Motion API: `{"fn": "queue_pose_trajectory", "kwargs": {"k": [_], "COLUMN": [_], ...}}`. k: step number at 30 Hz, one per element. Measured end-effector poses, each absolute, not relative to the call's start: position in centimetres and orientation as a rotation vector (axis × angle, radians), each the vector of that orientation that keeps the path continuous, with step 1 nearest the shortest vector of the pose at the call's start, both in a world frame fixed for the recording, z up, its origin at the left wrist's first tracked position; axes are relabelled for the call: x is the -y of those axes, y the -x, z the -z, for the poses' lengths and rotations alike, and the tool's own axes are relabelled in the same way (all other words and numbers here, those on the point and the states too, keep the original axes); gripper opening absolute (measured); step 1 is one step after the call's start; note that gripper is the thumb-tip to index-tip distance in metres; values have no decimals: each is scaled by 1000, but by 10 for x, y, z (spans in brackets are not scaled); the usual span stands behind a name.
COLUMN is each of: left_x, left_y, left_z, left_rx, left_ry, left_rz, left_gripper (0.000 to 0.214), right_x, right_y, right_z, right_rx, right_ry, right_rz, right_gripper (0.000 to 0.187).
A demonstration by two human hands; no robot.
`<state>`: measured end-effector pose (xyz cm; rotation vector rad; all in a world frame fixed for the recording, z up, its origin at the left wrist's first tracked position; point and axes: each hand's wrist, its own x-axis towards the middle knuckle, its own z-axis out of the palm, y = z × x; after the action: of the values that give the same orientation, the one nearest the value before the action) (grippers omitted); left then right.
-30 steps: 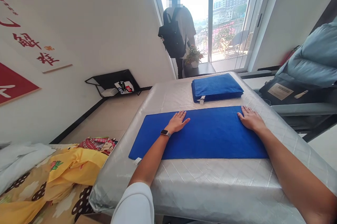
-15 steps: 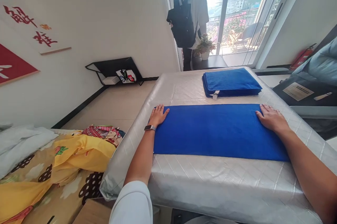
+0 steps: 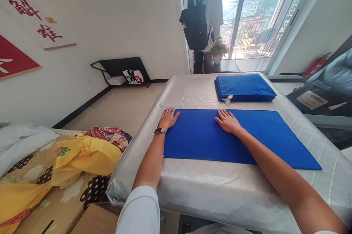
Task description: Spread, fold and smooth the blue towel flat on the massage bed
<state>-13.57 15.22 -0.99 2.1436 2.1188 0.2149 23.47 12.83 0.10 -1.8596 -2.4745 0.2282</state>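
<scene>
A long folded blue cloth (image 3: 200, 138), possibly a towel, lies flat across the silver-covered table (image 3: 209, 186). My left hand (image 3: 169, 118), with a watch on the wrist, rests palm down on the cloth's far left corner, fingers spread. On the middle of its far edge lies my right hand (image 3: 228, 120), flat and open, the forearm crossing over the cloth. Behind it, a neat stack of folded blue cloths (image 3: 246, 87) with a white tag sits near the table's far end.
A person (image 3: 206, 17) with a black backpack stands by the glass door. A potted plant (image 3: 217, 51) is on a small dark table beyond. On the left are a yellow cloth (image 3: 82, 157) on a patterned bed and a cardboard box (image 3: 96, 219). A fire extinguisher (image 3: 316, 66) stands far right.
My right hand has slid left along the cloth, from its far right corner to the middle of the far edge. The left hand stays at its corner. The view has shifted slightly.
</scene>
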Motion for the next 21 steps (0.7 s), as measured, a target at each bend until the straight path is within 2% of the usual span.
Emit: {"fn": "queue_pose_trajectory", "kwargs": {"k": [10, 16, 21], "left_x": [-153, -148, -136], "left_y": [136, 135, 102], "left_z": [11, 4, -9], "left_rx": [-2126, -2167, -2263], "left_ry": [-2155, -2140, -2287], "left_rz": [-226, -237, -430], "left_gripper": [86, 79, 71], "right_x": [-114, -110, -91], "right_y": [-478, -481, -425], "right_z": [9, 3, -8], "right_rx": [1929, 1836, 1833], "right_ry": [2392, 2454, 2211], "right_rz": [-141, -122, 323], "right_gripper": [76, 74, 65]}}
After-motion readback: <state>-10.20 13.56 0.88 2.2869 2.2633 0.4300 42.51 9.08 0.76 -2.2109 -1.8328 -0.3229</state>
